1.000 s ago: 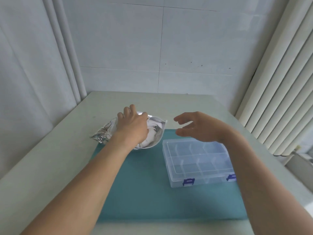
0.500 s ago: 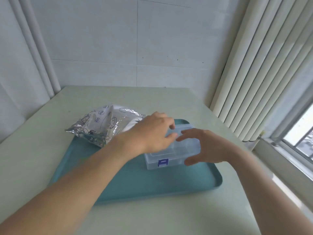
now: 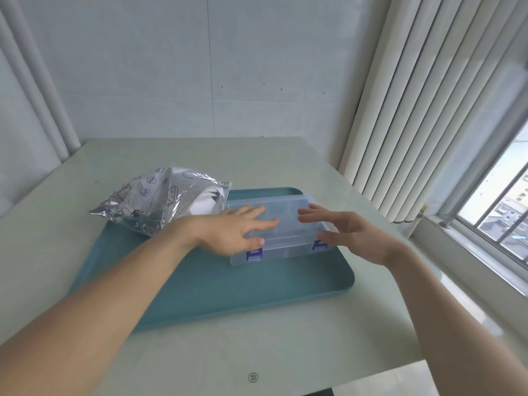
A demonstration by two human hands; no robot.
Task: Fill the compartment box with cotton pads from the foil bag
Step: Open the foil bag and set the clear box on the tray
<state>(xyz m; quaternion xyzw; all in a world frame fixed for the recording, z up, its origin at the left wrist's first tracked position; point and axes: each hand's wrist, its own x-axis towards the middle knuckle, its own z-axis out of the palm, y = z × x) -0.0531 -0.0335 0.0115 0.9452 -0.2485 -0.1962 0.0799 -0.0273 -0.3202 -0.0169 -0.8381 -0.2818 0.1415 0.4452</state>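
- Hands, two: left hand (image 3: 234,232) lies flat on the lid of the compartment box (image 3: 281,227), fingers straight and spread, thumb at the near edge by a latch; right hand (image 3: 348,232) is at the right end of the box, fingers relaxed and slightly spread, pinching nothing; whether it touches the box cannot be told.
- Compartment box, one: clear plastic, lid closed, standing on the far right part of the tray, long side facing the viewer.
- Latches, two: blue, on the near wall of the box, left latch (image 3: 253,255) and right latch (image 3: 319,245).
- Foil bag, one (image 3: 160,201): crumpled silver, printed, at the far left corner of the tray, its open mouth just beside the left end of the box; white cotton pads (image 3: 204,205) show inside, too massed to count.
- Tray, one (image 3: 200,287): teal, rounded corners, on a pale tabletop (image 3: 257,352).
- Room: white tiled wall (image 3: 200,67) at the far side, vertical blinds (image 3: 423,110) and a window (image 3: 497,212) at right.
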